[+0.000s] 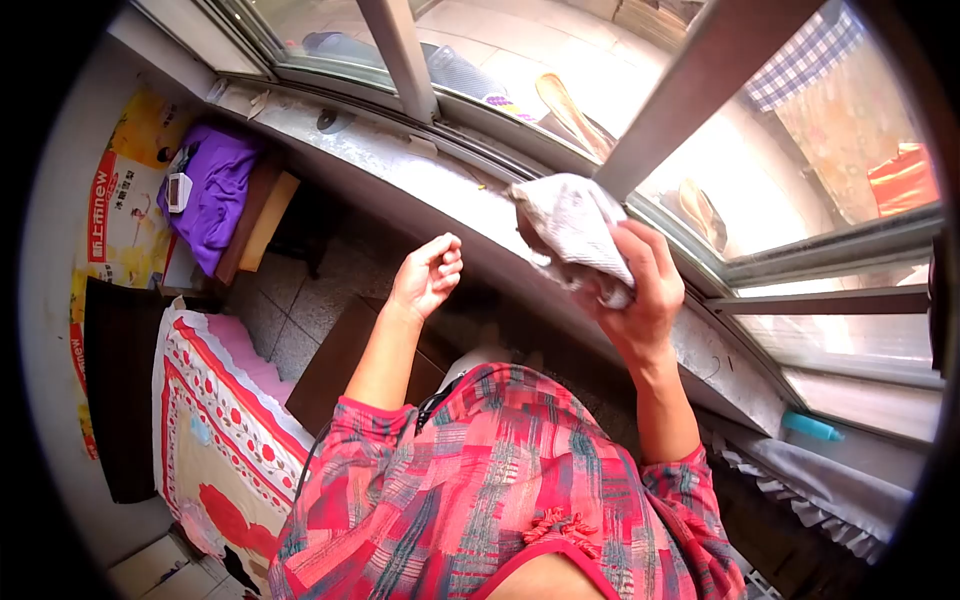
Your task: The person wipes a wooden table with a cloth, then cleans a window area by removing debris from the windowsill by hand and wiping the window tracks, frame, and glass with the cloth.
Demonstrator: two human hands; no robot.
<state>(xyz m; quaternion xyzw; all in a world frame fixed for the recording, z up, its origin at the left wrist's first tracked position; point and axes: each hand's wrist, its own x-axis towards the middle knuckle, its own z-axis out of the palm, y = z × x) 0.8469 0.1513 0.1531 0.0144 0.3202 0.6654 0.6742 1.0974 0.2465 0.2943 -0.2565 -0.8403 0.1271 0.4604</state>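
Observation:
My right hand [648, 295] grips a bunched, pale grey-white cloth [580, 225] with darker smudges on it. The cloth is raised in front of the window frame, above the sill [385, 160]; whether it touches either one I cannot tell. My left hand [428, 277] hovers on the near side of the sill with its fingers curled in and nothing visible in them. Closest to the cloth is the upright bar of the sliding window [690, 100].
A purple cloth [215, 195] with a small white device [179, 192] lies at the left. Below it, a flowered cover [235, 440] drapes over furniture. A teal bottle [812, 427] rests at the sill's right end, near a ruffled grey curtain [800, 480]. Outside is a wooden-looking curved object [570, 110].

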